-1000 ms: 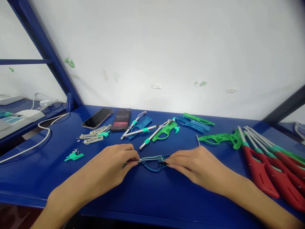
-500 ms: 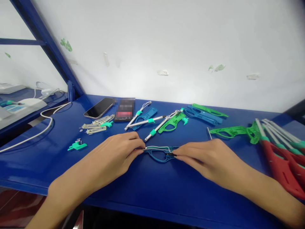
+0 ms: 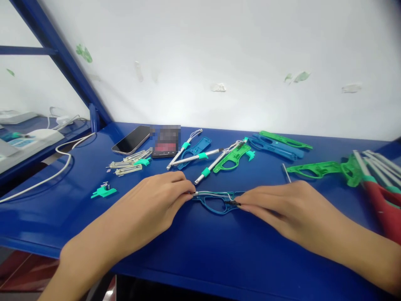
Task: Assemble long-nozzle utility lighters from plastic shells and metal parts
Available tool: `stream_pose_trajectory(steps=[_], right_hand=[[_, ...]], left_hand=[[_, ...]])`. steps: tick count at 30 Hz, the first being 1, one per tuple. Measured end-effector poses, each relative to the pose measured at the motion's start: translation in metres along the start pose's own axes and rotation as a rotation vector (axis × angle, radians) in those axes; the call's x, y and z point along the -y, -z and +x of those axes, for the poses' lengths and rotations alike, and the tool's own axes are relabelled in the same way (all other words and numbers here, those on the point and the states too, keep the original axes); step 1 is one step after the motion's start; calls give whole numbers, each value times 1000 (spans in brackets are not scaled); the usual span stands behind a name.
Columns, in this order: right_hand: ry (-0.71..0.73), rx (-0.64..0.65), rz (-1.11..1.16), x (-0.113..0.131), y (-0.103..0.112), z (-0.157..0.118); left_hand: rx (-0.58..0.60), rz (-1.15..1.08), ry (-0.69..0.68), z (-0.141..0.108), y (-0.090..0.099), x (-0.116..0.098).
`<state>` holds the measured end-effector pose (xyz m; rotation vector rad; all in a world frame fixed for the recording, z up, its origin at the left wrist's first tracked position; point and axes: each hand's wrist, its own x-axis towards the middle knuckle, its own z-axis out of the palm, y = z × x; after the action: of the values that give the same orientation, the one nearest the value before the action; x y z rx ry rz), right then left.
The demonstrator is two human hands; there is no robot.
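A blue plastic handle shell [image 3: 214, 210] with a large finger loop lies on the table between my hands. White wires [image 3: 216, 193] run along its upper edge and bend down to a small black part [image 3: 232, 202]. My left hand [image 3: 163, 198] pinches the shell's left end, where the wires begin; the fingertips cover what else is there. My right hand [image 3: 278, 209] is closed on the black part at the shell's right end, which it partly hides. Behind them lie a green handle shell [image 3: 232, 159] and a metal tube with a teal collar [image 3: 206, 170].
Two phones [image 3: 133, 140] lie at the back left, near several clear-bodied parts [image 3: 128, 169] and a teal piece [image 3: 105, 191]. Blue shells [image 3: 275, 146] and a green shell [image 3: 316, 169] lie back right. Red-handled tubes [image 3: 382, 205] are stacked far right. A white cable [image 3: 62, 167] crosses the left.
The view has shifted slightly, moving the things on the table a little rightward in the picture. Both hands keep their pinch on the blue shell and the black part.
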<state>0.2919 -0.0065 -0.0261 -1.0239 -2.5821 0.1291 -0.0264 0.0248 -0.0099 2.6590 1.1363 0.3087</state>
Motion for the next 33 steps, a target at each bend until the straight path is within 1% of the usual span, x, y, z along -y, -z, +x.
stream_pose_trajectory(steps=[7, 12, 18, 21, 24, 28, 33], right_hand=[[11, 4, 9, -1, 1, 1], [-43, 26, 42, 0, 1, 2], [-88, -4, 53, 1, 1, 3], [-73, -41, 38, 0, -1, 2], [-79, -83, 38, -1, -2, 1], [-57, -68, 61, 0, 0, 2], [-37, -65, 103, -1, 2, 3]], left_hand=[[-3, 28, 9, 1, -3, 0], [13, 83, 3, 4, -5, 1], [-41, 66, -36, 4, -7, 3], [-53, 68, -48, 4, -7, 3], [-40, 74, -41, 5, -6, 3], [-29, 62, -44, 5, -5, 5], [-58, 47, -72, 3, -5, 6]])
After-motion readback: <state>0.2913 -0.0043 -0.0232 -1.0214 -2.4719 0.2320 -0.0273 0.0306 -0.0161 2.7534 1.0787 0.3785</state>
